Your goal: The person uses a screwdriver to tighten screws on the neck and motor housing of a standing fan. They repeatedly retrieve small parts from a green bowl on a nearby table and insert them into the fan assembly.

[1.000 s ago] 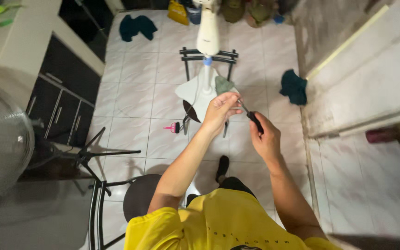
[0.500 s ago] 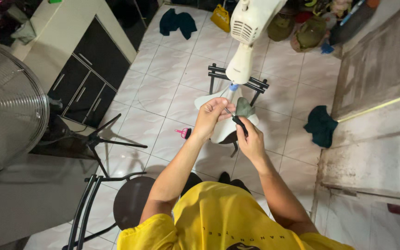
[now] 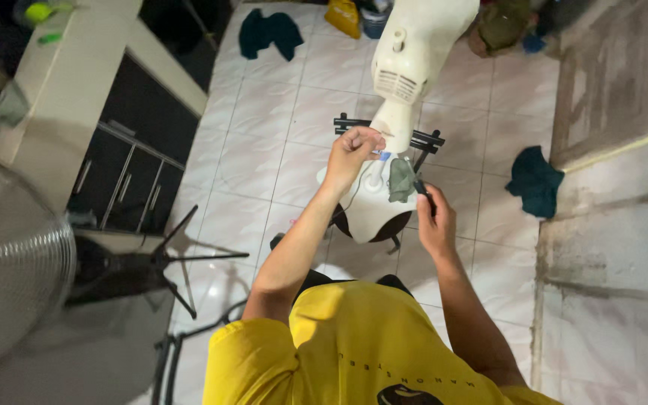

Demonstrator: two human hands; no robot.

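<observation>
A white fan motor housing (image 3: 414,52) stands on its neck over a white base (image 3: 369,214) on the tiled floor. My left hand (image 3: 354,154) is pinched on a small piece (image 3: 382,156) beside the neck, and a thin wire hangs below it. My right hand (image 3: 435,221) is lower and to the right, closed on a dark slim tool (image 3: 419,184) whose tip points up toward a grey cloth (image 3: 400,180) draped on the base. A black frame (image 3: 425,139) lies behind the neck.
A round wire fan grille (image 3: 9,262) fills the left edge, with a black metal stand (image 3: 151,262) next to it. A white cabinet with dark drawers (image 3: 114,176) stands at the left. Teal cloths (image 3: 534,180) (image 3: 268,30) lie on the tiles. A concrete step (image 3: 616,187) runs along the right.
My hands have drawn apart: the left has gone up to the fan's neck, the right has dropped lower with the tool. The view has tilted and the fan housing looms closer.
</observation>
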